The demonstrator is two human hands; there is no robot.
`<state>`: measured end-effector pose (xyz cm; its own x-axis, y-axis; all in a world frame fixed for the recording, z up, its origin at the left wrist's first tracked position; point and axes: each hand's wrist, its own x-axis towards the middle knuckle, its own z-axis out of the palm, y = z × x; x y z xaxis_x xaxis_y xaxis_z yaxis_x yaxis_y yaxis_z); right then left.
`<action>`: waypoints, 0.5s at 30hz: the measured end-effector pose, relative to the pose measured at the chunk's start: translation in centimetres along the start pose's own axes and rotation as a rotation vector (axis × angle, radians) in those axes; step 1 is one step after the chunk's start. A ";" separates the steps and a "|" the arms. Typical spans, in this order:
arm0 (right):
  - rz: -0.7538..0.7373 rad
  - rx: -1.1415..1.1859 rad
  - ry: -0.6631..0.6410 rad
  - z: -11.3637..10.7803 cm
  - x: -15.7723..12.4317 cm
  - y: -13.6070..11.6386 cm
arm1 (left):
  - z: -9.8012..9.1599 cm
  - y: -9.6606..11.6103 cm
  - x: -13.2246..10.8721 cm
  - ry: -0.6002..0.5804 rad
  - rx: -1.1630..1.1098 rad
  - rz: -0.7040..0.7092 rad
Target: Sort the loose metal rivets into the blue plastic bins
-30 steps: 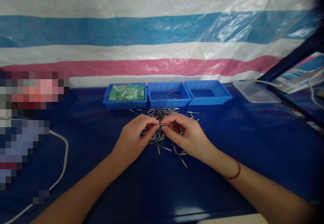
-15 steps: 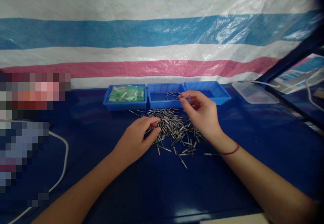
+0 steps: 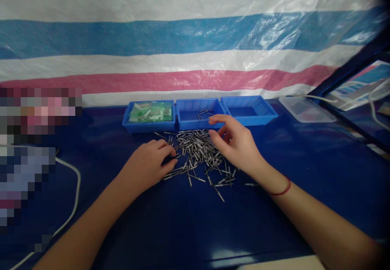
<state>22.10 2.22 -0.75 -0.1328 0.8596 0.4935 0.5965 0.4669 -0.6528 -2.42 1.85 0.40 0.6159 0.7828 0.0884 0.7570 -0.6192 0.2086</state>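
Observation:
A loose heap of silver blind rivets [image 3: 199,148] lies on the blue tabletop. At its left edge my left hand [image 3: 150,160] is curled, thumb and forefinger drawn close around what looks like one rivet whose end shows at the fingertips. My right hand [image 3: 236,144] hovers over the right side of the heap, thumb and forefinger apart, nothing visible between them. Behind the heap, the middle blue bin [image 3: 199,124] holds a few rivets. The curled fingers of both hands are partly hidden.
The left blue bin [image 3: 149,127] holds a green bag with small parts. A third blue bin [image 3: 252,120] adjoins on the right, beside a clear plastic lid [image 3: 307,109]. A white cable [image 3: 78,184] runs along the left. Striped sheeting [image 3: 183,38] hangs behind.
My right hand has come back from the middle bin's edge, and the rivet at its fingertips is gone. My left hand has shifted left, to the heap's edge.

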 end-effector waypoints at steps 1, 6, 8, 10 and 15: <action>-0.018 -0.012 -0.011 0.1 -0.1 -0.1 | 0.0 0.0 0.0 -0.010 0.017 -0.001; -0.101 -0.056 -0.063 0.4 -0.4 -0.6 | 0.2 0.2 0.0 -0.056 0.058 0.016; -0.120 -0.066 -0.085 0.5 -0.5 -0.7 | 0.2 0.4 0.0 -0.064 0.081 0.014; -0.124 -0.058 -0.104 0.6 -0.6 -0.8 | 0.3 0.5 0.1 -0.039 0.095 0.014; -0.158 0.044 -0.178 1.2 -1.1 -1.6 | 0.3 1.5 0.3 0.163 -0.181 0.008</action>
<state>20.36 0.77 -0.87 -0.3616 0.7964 0.4847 0.5227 0.6037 -0.6020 -1.09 1.14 0.41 0.5674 0.7865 0.2438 0.6918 -0.6159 0.3769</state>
